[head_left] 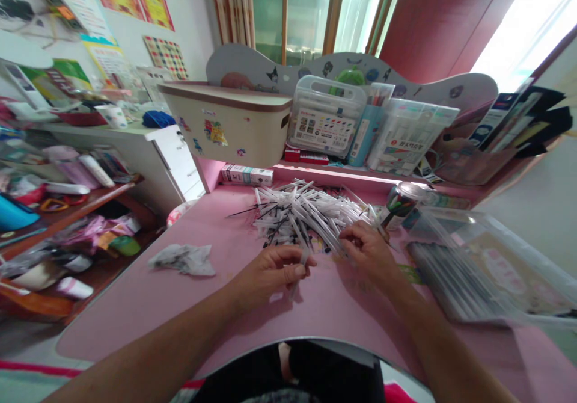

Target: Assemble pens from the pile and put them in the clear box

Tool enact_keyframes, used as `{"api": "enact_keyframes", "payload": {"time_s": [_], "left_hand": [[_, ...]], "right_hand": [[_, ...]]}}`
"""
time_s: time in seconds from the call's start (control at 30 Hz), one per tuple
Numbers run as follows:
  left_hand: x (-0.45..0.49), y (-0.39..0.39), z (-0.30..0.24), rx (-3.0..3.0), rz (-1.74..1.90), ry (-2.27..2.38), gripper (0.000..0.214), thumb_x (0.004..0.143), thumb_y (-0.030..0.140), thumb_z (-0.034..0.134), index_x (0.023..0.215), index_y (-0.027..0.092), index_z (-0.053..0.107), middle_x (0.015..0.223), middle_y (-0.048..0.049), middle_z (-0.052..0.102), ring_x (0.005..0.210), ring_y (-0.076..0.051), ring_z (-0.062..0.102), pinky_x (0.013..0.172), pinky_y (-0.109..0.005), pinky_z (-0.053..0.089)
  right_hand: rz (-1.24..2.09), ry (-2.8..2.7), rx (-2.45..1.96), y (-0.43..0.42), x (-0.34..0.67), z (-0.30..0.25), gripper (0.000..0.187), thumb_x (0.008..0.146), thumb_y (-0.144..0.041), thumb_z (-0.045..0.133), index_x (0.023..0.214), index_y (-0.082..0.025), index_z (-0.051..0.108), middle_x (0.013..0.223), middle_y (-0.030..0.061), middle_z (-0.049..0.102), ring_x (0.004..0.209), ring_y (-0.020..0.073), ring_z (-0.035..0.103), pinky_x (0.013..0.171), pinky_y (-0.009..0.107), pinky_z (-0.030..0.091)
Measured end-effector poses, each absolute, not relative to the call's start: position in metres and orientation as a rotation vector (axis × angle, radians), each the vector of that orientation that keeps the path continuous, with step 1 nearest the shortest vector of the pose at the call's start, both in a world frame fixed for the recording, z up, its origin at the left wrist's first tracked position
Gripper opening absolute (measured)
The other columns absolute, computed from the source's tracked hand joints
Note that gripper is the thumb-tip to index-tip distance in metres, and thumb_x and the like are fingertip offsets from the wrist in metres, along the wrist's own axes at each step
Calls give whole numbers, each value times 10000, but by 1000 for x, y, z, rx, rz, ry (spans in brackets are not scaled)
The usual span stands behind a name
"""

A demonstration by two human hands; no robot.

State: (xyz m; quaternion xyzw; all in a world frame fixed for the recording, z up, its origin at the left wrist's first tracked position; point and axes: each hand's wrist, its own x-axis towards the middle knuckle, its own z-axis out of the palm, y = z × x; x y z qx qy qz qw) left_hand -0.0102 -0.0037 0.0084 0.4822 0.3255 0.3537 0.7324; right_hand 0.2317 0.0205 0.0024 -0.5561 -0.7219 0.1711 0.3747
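Observation:
A heap of thin white tubes point(315, 207), mixed with dark, thin pen-like pieces, lies on the pink table. In front of it, my left hand point(274, 269) pinches a translucent tube point(295, 279) like a pen barrel between thumb and fingers, tilted near upright. My right hand point(367, 246) is at the heap's right front edge, fingers bent together against the tube ends. What sits between those fingertips is too small to make out. To the right, a clear plastic box point(460, 283) holds a row of grey, pen-like sticks.
A crumpled white tissue point(183, 260) lies on the left. Behind the heap are a cream storage bin point(229, 126), a clear marker case point(327, 117) and a pen holder point(473, 156) on a raised shelf. A metal can point(403, 201) stands right of the heap.

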Motion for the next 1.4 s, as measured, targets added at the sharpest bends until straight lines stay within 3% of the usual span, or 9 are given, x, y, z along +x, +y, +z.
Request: {"api": "enact_keyframes", "payload": {"time_s": [0.23, 0.47, 0.6, 0.77, 0.87, 1.0, 1.4], "left_hand": [[-11, -5, 7, 1047, 793, 775, 336, 712, 409, 803, 938, 167, 747, 693, 7, 580, 495, -57, 454, 472, -186, 333], [-9, -6, 12, 1046, 753, 826, 408, 701, 458, 800, 960, 149, 733, 649, 18, 551, 514, -69, 462, 477, -186, 306], [-10, -4, 10, 1061, 737, 814, 400, 715, 451, 787, 968, 146, 728, 640, 17, 563, 513, -72, 484, 466, -185, 280], [-8, -8, 4, 996, 723, 836, 328, 718, 375, 797, 954, 156, 733, 617, 19, 576, 498, -77, 488, 466, -185, 299], [-7, -10, 1, 967, 691, 824, 294, 735, 351, 787, 953, 161, 734, 622, 11, 595, 505, -84, 497, 479, -192, 317], [-6, -9, -2, 1023, 696, 799, 272, 740, 339, 787, 932, 149, 752, 693, -15, 639, 590, -93, 536, 547, -193, 352], [-6, -8, -3, 1103, 698, 790, 267, 721, 322, 784, 921, 144, 777, 739, -30, 649, 661, -122, 526, 625, -233, 363]], "right_hand": [[-49, -2324, -1515, 13, 210, -8, 165, 858, -188, 572, 863, -205, 736, 908, 82, 565, 871, 219, 516, 784, 332, 403], [-172, -2388, -1550, 11, 202, -10, 178, 872, -213, 569, 773, -196, 716, 896, 88, 563, 858, 222, 494, 767, 347, 395], [113, -2246, -1425, 13, 204, -5, 155, 833, -158, 552, 777, -182, 694, 892, 78, 587, 865, 205, 523, 789, 340, 420], [1032, -1653, -1170, 13, 204, 5, 109, 767, -227, 586, 865, -196, 622, 764, -5, 601, 658, 126, 536, 617, 253, 436], [1346, -1439, -1030, 10, 202, 8, 151, 732, -289, 677, 837, -196, 621, 711, -27, 580, 587, 96, 495, 558, 225, 403], [1423, -1439, -1018, 7, 202, 8, 197, 730, -316, 736, 854, -182, 662, 718, -27, 587, 595, 84, 482, 567, 216, 389], [1387, -1584, -1081, 4, 204, 9, 176, 788, -342, 692, 870, -190, 657, 775, -2, 643, 683, 122, 558, 636, 244, 429]]}}
